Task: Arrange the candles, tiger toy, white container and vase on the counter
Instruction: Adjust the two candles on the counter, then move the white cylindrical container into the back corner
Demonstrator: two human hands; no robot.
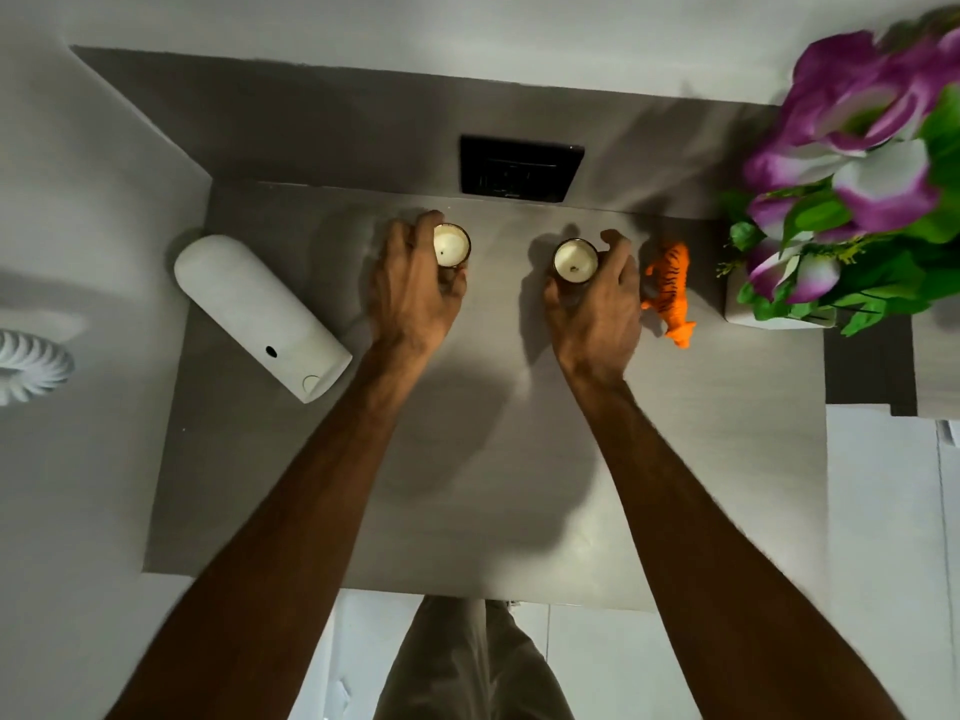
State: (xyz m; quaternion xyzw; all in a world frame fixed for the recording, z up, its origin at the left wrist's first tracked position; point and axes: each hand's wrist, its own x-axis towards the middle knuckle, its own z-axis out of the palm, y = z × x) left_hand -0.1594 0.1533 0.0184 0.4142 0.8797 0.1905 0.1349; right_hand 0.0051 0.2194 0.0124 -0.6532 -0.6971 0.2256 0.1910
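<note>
Two small candles in dark glass cups stand near the back of the grey counter [467, 459]. My left hand [413, 288] wraps around the left candle [451, 245], and my right hand [597, 298] wraps around the right candle [575, 261]. An orange tiger toy [670, 291] stands just right of my right hand. The tall white container [260, 314] stands at the counter's left side. A white vase [779, 317] filled with purple and white flowers [872, 163] sits at the right edge, its body mostly hidden by leaves.
A black wall plate [521, 168] sits on the back wall above the candles. A white ribbed round object [28, 363] shows at the far left, off the counter. White walls enclose the counter on the left and behind. My legs [467, 667] stand below its front edge.
</note>
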